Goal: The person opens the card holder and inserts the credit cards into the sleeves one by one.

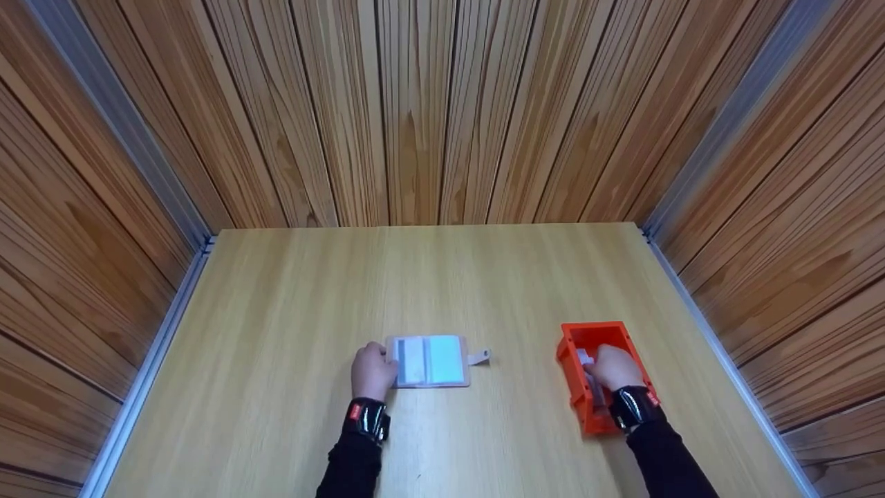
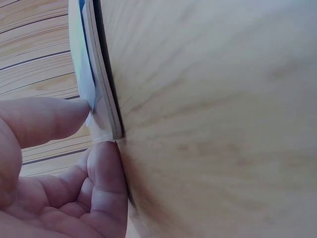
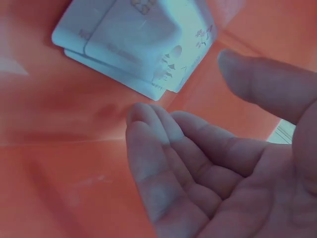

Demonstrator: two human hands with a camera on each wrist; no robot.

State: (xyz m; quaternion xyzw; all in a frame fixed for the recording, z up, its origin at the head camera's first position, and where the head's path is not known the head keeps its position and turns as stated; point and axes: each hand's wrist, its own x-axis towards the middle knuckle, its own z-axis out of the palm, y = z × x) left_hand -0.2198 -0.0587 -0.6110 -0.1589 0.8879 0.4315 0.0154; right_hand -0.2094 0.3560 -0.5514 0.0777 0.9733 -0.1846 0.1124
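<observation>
Left hand (image 1: 372, 373): at the left edge of the open card holder (image 1: 446, 361); black wristband (image 1: 366, 418) above the sleeve cuff.
Left fingers (image 2: 106, 173): narrow; thumb (image 2: 54, 116) against the page side, the others at the edge near one corner, pinching the margin.
Card holder position: lies open on the table (image 1: 290, 304), left of the orange bin (image 1: 575, 384), pale blue and whitish pages facing up.
Card holder handling: presumably light; covers likely flexible but firm, pages likely thin, soft and slippery. Take hold at the cover edge; a single page pulled alone could crease or tear.
Strap (image 1: 478, 357): projects from the right edge of the card holder, with a small round fastener near its end. Likely bends easily; unsuitable as a lifting point.
Orange bin: open-topped, on the right of the table; by its look, stiff plastic. It contains the cards (image 3: 116, 54) and the right hand (image 1: 617, 366).
Card position: at the left side of the bin interior, overlapping and slightly offset; whitish, with printed marks. Exact count cannot be told.
Card handling: likely light, thin, springy and slick. Pinch across both faces at a free edge or corner; loose pressure may let the layers slide apart.
Right hand: inside the bin, just beside the cards.
Right fingers (image 3: 153, 163): wide; thumb well apart, nothing between, fingertips near the lower card corner. Contact cannot be confirmed.
</observation>
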